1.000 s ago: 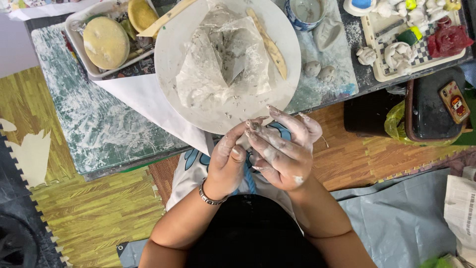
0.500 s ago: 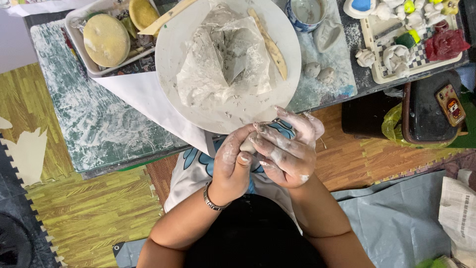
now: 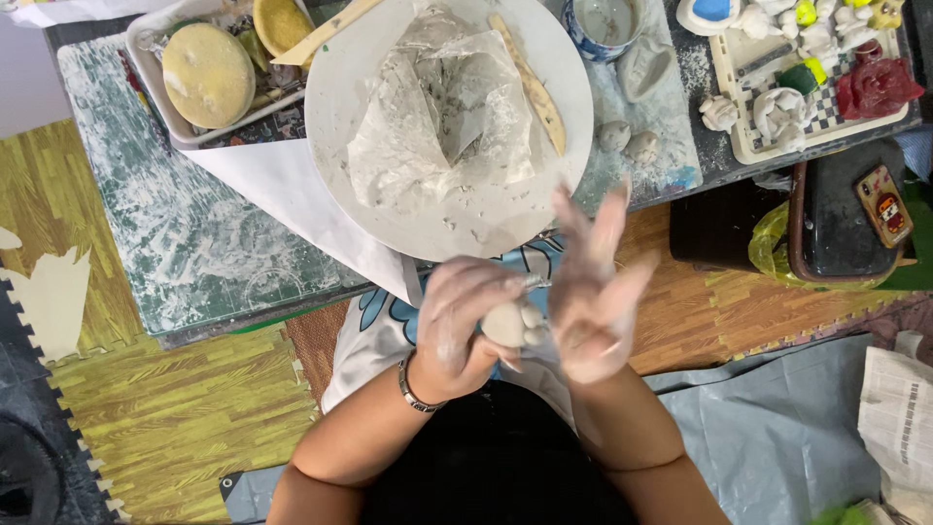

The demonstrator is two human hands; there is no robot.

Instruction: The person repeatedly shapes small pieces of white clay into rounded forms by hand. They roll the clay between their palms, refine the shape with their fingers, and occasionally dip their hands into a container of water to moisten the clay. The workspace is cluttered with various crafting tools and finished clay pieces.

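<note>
the left hand (image 3: pixel 465 326) curls closed around a small pale clay lump (image 3: pixel 507 324), held above the lap just below the round white board (image 3: pixel 340 107); beside it, the right hand (image 3: pixel 593 292) is open, fingers spread, blurred

1. A round plate (image 3: pixel 340 146) is set on the worktop (image 3: pixel 146 243), with a plastic-wrapped lump (image 3: pixel 442 122) on it.
2. A tray (image 3: pixel 160 97) is placed left of the plate.
3. A cup (image 3: pixel 603 24) is placed right of the plate.
4. A clay ball (image 3: pixel 505 324) is held between the hands, nearer than the worktop edge.
</note>
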